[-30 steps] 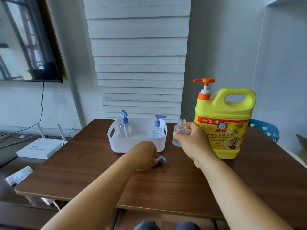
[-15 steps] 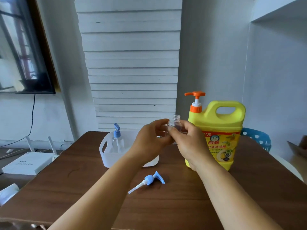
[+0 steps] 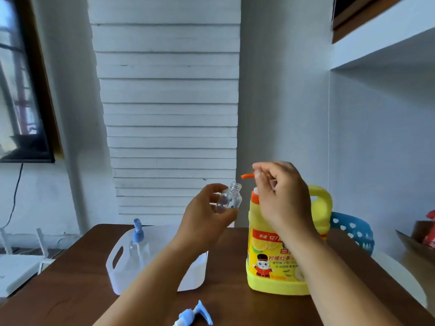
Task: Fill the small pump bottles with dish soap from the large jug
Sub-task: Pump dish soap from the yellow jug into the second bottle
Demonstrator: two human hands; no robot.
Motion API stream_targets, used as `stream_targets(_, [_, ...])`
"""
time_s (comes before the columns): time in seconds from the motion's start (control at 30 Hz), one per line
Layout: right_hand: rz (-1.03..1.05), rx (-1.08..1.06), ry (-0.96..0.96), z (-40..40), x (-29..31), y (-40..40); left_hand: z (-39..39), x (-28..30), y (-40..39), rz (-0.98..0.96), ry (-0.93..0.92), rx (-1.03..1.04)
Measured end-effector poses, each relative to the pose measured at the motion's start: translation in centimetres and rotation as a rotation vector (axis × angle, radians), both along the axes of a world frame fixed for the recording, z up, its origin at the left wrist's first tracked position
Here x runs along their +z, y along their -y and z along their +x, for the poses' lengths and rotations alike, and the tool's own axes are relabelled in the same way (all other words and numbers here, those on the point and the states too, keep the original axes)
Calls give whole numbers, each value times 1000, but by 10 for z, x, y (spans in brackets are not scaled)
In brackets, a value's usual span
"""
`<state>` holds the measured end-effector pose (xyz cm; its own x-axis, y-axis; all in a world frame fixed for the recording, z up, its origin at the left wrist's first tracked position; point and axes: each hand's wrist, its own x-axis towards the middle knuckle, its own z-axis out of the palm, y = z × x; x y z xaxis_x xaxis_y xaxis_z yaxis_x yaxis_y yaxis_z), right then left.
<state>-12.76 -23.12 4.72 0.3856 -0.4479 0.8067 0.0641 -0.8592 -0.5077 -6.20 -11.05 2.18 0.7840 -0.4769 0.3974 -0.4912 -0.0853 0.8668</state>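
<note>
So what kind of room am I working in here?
Likely a living room at home: a wall-mounted TV, a white router beside the wooden table, and a blue plastic chair behind the dish soap jug.

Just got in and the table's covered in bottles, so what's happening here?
A person is refilling small pump bottles with dish soap. The left hand holds an open, empty-looking clear bottle, tilted toward the orange pump nozzle of the yellow dish soap jug. The right hand sits on top of the pump. The bottle's blue pump head lies on the wooden table. Another capped pump bottle stands in the white basket.
</note>
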Motion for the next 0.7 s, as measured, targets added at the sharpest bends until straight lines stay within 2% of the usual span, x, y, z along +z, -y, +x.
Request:
stream_targets(0.07, [-30,-45,-75,5,7,10,4,4,4,19,14,14])
stream_targets(0.2, [-31,3,-233,11,13,24,11,8,10,87,80,55])
stream_targets(0.7, [21,94,-403,12,24,29,13,19,11,224,345,149])
